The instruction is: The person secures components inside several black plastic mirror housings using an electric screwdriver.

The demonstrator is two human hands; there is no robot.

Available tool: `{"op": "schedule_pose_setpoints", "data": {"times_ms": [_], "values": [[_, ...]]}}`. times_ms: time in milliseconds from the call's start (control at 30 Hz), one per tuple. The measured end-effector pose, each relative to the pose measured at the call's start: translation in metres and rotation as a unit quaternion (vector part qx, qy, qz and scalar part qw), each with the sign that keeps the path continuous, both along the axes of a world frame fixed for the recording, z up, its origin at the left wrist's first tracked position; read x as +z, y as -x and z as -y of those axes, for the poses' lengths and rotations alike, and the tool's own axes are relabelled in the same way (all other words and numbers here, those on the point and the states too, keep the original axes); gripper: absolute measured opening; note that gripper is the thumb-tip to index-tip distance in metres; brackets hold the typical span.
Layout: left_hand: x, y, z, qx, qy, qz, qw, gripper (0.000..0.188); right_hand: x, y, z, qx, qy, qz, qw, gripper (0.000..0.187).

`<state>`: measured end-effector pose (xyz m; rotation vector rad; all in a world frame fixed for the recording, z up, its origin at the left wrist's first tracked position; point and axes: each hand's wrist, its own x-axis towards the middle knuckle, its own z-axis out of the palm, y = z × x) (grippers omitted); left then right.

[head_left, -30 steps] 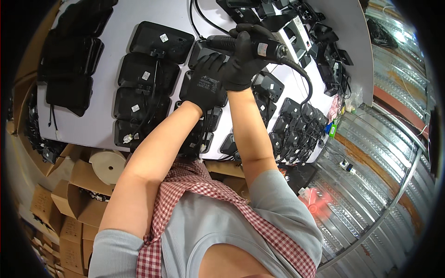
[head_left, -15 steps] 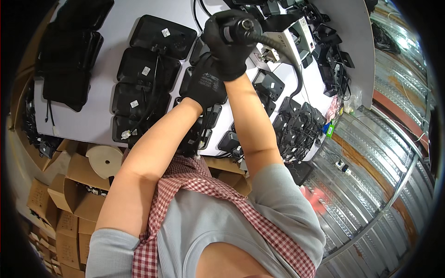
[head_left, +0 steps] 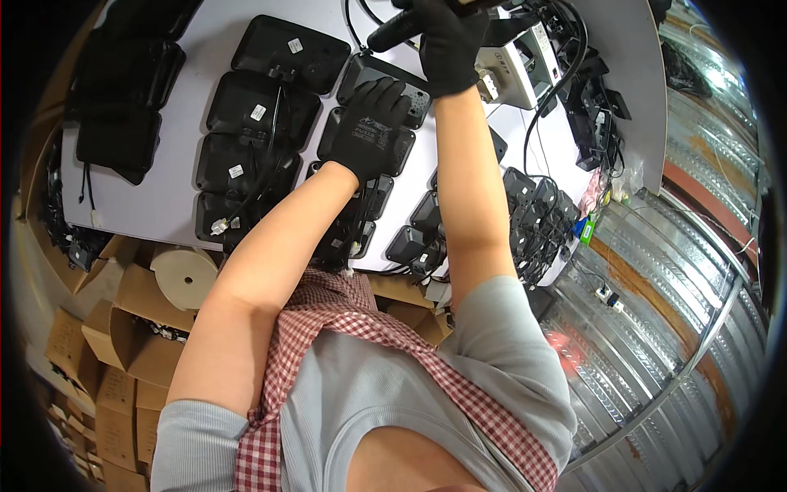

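Note:
My left hand (head_left: 373, 123), in a black work glove, lies with its fingers laid out over a black rectangular housing (head_left: 406, 94) in the middle row. In a matching glove, my right hand (head_left: 449, 49) is up at the top edge, wrapped round a black corded hand tool (head_left: 395, 31). The tool's blunt round end points left; the rest runs out of the picture, and its exact kind cannot be made out. A thick black cord (head_left: 580, 49) loops down to the right of it.
Black housings (head_left: 291, 53) with small white labels stand in rows on the white table (head_left: 188, 90). A white-grey box-like device (head_left: 512, 78) is right of my right hand. Tangled cabled parts (head_left: 537, 213) crowd the right edge. Open cartons (head_left: 156, 344) sit below, by a white roll (head_left: 187, 279).
My right hand has moved up and right with the tool, which has swung from end-on to lying sideways. My left hand has come into full view on the housing.

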<state>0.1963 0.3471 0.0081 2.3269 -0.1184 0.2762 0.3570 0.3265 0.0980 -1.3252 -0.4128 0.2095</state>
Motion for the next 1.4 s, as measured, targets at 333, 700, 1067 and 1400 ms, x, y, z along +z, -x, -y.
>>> {"op": "schedule_pose_setpoints", "data": {"times_ms": [333, 700, 1067, 1400], "values": [[-0.001, 0.002, 0.000, 0.011, -0.008, 0.004, 1.000, 0.053, -0.001, -0.009, -0.007, 0.073, 0.028, -0.060, 0.995, 0.023], [-0.004, 0.000, -0.002, -0.006, 0.004, -0.004, 1.000, 0.051, -0.002, -0.015, -0.035, 0.017, 0.130, -0.024, 0.991, 0.022], [-0.003, -0.002, 0.002, -0.013, 0.003, -0.027, 1.000, 0.052, -0.023, -0.009, 0.018, -0.053, -0.210, -0.026, 0.976, 0.023], [-0.004, 0.001, 0.003, -0.002, 0.007, 0.003, 1.000, 0.052, -0.017, 0.015, 0.024, -0.177, -0.045, 0.050, 0.982, 0.020]]}}
